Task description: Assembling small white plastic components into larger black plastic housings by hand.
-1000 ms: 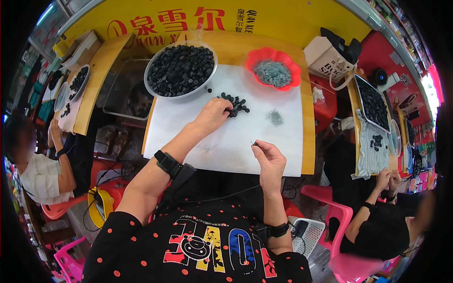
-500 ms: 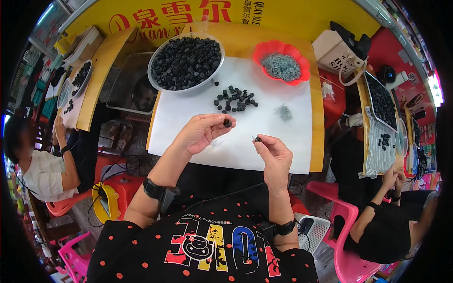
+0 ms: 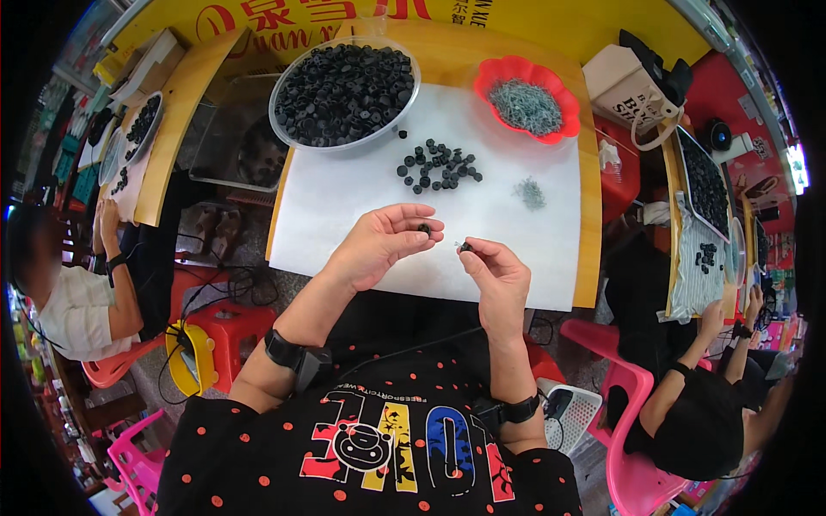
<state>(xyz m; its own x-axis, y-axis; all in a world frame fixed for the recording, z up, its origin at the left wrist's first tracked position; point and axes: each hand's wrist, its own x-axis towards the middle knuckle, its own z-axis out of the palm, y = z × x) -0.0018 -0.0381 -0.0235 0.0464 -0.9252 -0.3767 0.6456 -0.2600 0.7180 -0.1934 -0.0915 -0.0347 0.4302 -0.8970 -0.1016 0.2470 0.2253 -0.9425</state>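
Observation:
My left hand (image 3: pixel 379 245) pinches a small round black piece (image 3: pixel 424 230) at its fingertips, above the white sheet (image 3: pixel 344 206). Close by on the right, my right hand (image 3: pixel 497 277) is closed with thumb and forefinger on another small black piece (image 3: pixel 465 247); a thin silvery bit shows beside it. The two hands are apart. Beyond them lies a loose cluster of black pieces (image 3: pixel 439 166), with a little heap of thin silvery metal pieces (image 3: pixel 529 193) to its right. Those pieces are too small to tell their exact kind.
A clear round tub (image 3: pixel 274 116) full of black pieces stands at the back left. A red scalloped bowl (image 3: pixel 570 101) of silvery pieces sits at the back right. Co-workers sit at wooden tables on both sides. A beige bag (image 3: pixel 615 82) stands beyond the right table edge.
My left hand has moved slightly right, closer to my right hand, and its fingers have curled more over the black piece. The table contents appear shifted as the view moved.

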